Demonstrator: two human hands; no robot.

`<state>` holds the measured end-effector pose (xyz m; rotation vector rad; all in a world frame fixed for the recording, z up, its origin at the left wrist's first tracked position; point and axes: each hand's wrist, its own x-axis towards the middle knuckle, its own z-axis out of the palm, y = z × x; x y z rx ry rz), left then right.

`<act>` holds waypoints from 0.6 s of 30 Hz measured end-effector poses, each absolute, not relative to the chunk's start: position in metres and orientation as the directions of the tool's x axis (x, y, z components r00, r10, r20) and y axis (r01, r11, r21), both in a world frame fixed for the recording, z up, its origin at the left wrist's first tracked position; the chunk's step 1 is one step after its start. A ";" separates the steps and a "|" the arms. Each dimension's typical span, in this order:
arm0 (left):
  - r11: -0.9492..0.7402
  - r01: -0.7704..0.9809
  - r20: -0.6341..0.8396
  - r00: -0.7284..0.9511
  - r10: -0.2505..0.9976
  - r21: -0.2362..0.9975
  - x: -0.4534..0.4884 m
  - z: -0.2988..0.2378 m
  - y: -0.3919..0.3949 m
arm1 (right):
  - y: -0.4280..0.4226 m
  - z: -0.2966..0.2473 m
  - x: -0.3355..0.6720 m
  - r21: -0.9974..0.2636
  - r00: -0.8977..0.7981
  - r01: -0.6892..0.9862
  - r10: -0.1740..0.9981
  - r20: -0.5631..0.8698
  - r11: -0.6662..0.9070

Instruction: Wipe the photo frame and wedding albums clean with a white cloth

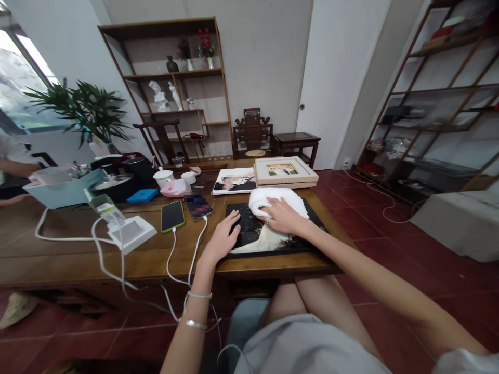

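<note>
White cloth (pixel 290 198), head view: bunched on the panel's far part; probably soft, light, best gathered by its thick fold.
Dark printed panel (pixel 246 222): flat at the wooden table's (pixel 144 265) near edge; likely stiff, best steadied by its border.
Left hand (pixel 223 236): fingers spread on the panel's left side.
Right hand (pixel 284 215): bent fingers gripping the cloth.

The head camera looks forward and down — near the table (pixel 148 262).
</note>
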<state>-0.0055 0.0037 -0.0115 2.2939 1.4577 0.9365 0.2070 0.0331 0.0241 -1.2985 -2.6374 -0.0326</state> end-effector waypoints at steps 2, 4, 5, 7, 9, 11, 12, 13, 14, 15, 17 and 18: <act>-0.451 0.704 0.369 0.280 0.886 0.549 -0.005 -0.011 0.003 | 0.023 0.023 0.204 -0.068 -0.594 0.785 0.780 0.195 0.615; -0.435 0.701 0.363 0.263 0.894 0.565 -0.005 -0.012 0.003 | 0.001 0.022 0.201 -0.069 -0.615 0.767 0.761 0.205 0.638; -0.427 0.701 0.359 0.254 0.898 0.571 -0.005 -0.012 0.003 | -0.012 0.022 0.201 -0.069 -0.634 0.751 0.745 0.207 0.657; -0.416 0.700 0.354 0.244 0.903 0.580 -0.004 -0.013 0.004 | -0.040 0.022 0.202 -0.069 -0.676 0.713 0.710 0.196 0.698; -0.417 0.700 0.352 0.247 0.903 0.580 -0.005 -0.014 0.005 | -0.060 0.022 0.205 -0.071 -0.716 0.675 0.676 0.174 0.734; -0.425 0.698 0.354 0.256 0.900 0.576 -0.005 -0.015 0.006 | -0.067 0.022 0.209 -0.084 -0.743 0.644 0.648 0.169 0.760; -0.431 0.696 0.355 0.263 0.897 0.574 -0.006 -0.015 0.007 | -0.065 0.023 0.212 -0.091 -0.751 0.632 0.637 0.173 0.769; -0.439 0.695 0.358 0.271 0.894 0.570 -0.007 -0.016 0.007 | -0.060 0.023 0.214 -0.098 -0.755 0.626 0.632 0.175 0.774; -0.445 0.693 0.360 0.278 0.891 0.567 -0.007 -0.017 0.007 | -0.051 0.023 0.217 -0.101 -0.753 0.628 0.635 0.175 0.772; -0.449 0.693 0.359 0.285 0.889 0.564 -0.007 -0.017 0.007 | -0.040 0.024 0.219 -0.100 -0.742 0.641 0.647 0.172 0.761; -0.448 0.699 0.347 0.294 0.891 0.557 -0.008 -0.016 0.007 | -0.014 0.025 0.223 -0.085 -0.689 0.703 0.707 0.161 0.706; -0.441 0.705 0.336 0.295 0.894 0.555 -0.008 -0.016 0.006 | 0.000 0.025 0.224 -0.076 -0.652 0.741 0.742 0.159 0.667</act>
